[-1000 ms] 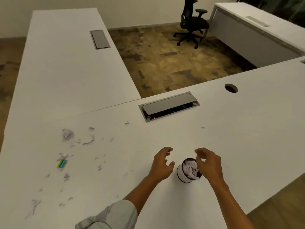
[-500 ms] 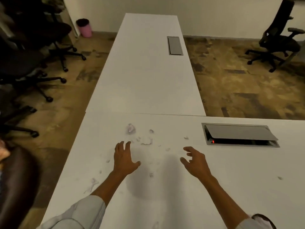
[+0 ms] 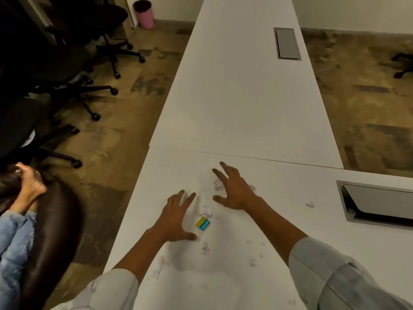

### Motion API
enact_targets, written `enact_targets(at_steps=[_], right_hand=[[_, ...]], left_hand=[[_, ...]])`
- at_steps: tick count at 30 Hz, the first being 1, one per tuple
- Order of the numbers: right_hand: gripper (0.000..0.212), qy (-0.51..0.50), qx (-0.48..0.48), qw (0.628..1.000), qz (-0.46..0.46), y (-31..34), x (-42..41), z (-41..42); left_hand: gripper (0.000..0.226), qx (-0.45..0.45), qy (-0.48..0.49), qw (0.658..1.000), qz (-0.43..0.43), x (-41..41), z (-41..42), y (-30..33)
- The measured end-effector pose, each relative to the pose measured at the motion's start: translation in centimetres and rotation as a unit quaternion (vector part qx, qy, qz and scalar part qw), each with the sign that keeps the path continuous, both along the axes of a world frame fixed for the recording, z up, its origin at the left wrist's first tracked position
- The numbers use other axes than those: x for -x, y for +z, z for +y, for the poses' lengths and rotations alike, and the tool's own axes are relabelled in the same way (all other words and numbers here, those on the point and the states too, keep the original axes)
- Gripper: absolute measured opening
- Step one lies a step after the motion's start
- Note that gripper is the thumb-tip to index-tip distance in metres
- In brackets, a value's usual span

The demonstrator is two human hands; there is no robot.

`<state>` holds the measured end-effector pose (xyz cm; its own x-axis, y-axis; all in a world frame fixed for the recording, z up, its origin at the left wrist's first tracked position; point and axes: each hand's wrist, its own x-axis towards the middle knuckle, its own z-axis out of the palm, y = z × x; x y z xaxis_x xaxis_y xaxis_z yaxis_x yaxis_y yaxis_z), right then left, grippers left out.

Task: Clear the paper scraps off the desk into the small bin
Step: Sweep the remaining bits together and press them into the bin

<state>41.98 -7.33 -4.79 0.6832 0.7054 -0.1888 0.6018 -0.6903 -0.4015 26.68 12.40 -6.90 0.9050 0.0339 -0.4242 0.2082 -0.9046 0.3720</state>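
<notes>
Several small white paper scraps lie scattered on the white desk (image 3: 279, 220). My right hand (image 3: 234, 191) hovers with fingers spread over a crumpled scrap (image 3: 218, 183), which shows under its fingers. My left hand (image 3: 176, 218) rests open on the desk, fingers spread, just left of a small yellow and teal card (image 3: 203, 223) and a torn scrap (image 3: 206, 212). More scraps lie nearer me (image 3: 205, 247) and to the right (image 3: 310, 204). The small bin is out of view.
A second white desk (image 3: 241, 86) extends away, with a cable hatch (image 3: 287, 44). An open cable hatch (image 3: 377, 203) is at right. Black office chairs (image 3: 67, 63) and a pink bin (image 3: 144, 14) stand on the floor at left. Another person's hand (image 3: 31, 184) is at the left edge.
The view has swung left and away from the small bin with paper in it. Both hands have left the bin and moved out over the scattered scraps, fingers spread.
</notes>
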Motion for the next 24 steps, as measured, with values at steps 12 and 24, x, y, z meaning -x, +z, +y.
enact_targets(at_steps=[12, 24], right_hand=[[0.05, -0.012, 0.057, 0.996, -0.061, -4.4, 6.6, -2.1], [0.016, -0.155, 0.103, 0.982, 0.02, -2.0, 16.4, -11.5]], left_hand=[[0.032, 0.051, 0.021, 0.995, -0.078, 0.4, -7.4, -1.5], [0.031, 0.033, 0.058, 0.998, -0.016, 7.0, -13.1, 2.7]])
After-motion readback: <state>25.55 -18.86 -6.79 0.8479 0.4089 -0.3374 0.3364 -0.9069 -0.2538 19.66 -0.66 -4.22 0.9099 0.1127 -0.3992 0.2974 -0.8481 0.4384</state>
